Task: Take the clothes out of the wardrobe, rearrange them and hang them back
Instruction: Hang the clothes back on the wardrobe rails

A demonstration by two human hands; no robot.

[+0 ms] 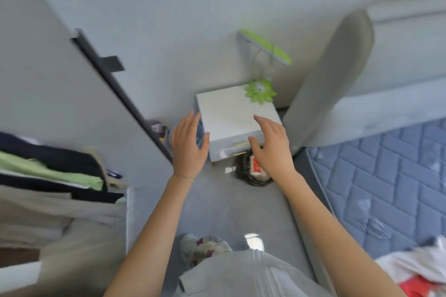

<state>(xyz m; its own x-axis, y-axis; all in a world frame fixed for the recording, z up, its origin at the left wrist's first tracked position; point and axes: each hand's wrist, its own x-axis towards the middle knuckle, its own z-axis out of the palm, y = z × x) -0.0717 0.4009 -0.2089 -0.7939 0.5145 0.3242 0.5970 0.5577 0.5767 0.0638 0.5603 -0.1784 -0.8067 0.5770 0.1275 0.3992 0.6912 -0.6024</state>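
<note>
1. We see the left hand held out over the floor. Its fingers are straight and a bit spread, and it holds nothing. A thin gold bracelet sits on the wrist.
2. The right hand is wide and loose too, with its fingers a little bent and nothing in it. The two hands are apart.
3. The soft cloth clothes are at the near left, inside the wardrobe. They are packed side by side: dark blue, light green and sandy beige.
4. The tall, smooth, pale grey wardrobe door stands open at the left. A long dark strip handle runs down its edge.
5. Far past the hands stands a small, boxy white cabinet with a smooth top. On its far right corner sits a green plastic lamp with a flower-shaped foot.
6. On the floor near the cabinet lies a shiny, crinkly black bag.
7. At the right is a blue quilted mattress with stitched brick shapes. A grey padded headboard with a round top stands at its far end.
8. On the mattress, at the near right, lies a rumpled heap of white and red cloth.
9. Near us, a pale slipper with dark red flowers rests on the grey floor.
</note>
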